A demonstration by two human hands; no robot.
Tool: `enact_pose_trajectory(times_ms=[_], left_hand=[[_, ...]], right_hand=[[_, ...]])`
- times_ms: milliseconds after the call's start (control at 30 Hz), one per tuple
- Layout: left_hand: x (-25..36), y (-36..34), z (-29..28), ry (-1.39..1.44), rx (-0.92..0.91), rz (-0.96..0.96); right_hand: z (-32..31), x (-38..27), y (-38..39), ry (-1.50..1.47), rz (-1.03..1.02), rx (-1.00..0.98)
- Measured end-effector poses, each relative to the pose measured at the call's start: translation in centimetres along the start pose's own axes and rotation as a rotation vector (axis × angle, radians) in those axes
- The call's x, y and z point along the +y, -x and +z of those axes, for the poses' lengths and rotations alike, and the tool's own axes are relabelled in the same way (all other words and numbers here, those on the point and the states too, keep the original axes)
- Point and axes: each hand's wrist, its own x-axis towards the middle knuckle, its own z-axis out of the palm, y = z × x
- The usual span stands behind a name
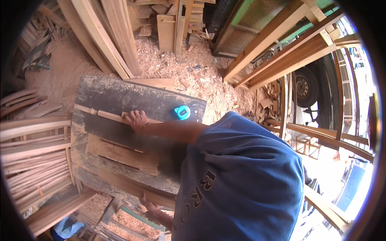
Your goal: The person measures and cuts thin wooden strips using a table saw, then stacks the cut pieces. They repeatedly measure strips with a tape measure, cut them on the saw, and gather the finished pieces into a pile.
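Observation:
A dark, dusty worktable (116, 90) lies ahead of my body. On its far part is a long narrow wooden strip (109, 116). My right hand (137, 120) lies over this strip, its fingers curled around it. To the right of that hand, a blue tape measure (182, 112) rests on the table. A brown wooden board (126, 185) runs along the table's lower edge. My left hand (151, 207) is at that board's edge with its fingers against it, slightly blurred. Between the hands, a slotted wooden panel (120, 154) sits in the tabletop.
Tall planks (114, 36) lean just beyond the table. Stacked wooden frames (36, 160) stand at the left. Wood shavings (161, 60) cover the floor. Long beams (277, 52) and a vehicle wheel (305, 87) are at the upper right. An open wooden frame (128, 221) stands below the table.

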Motion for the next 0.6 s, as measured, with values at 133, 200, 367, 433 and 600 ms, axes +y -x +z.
enact_pose_trajectory(times_ms=[133, 200, 367, 433, 600], left_hand=[[2.0, -0.4, 1.1, 0.24, -0.161, -0.066], [3.3, -1.6, 1.1, 0.373, -0.34, -0.102], [6.1, -4.1, 3.4, 0.361, -0.593, 0.065], [7.1, -3.8, 6.5, 0.094, -0.683, 0.499], [12.1, 0.7, 15.1, -0.015, -0.421, 0.199]], right_hand=[[-1.6, 0.2, 0.3, -0.259, 0.026, -0.08], [-3.9, 0.9, 1.1, -0.569, 0.071, -0.279], [-10.1, 1.4, 7.1, -1.179, 0.029, -0.254], [-11.8, 1.2, 10.5, -1.488, -0.003, -0.288], [-13.7, -1.1, 18.4, -1.436, -0.193, -0.08]])
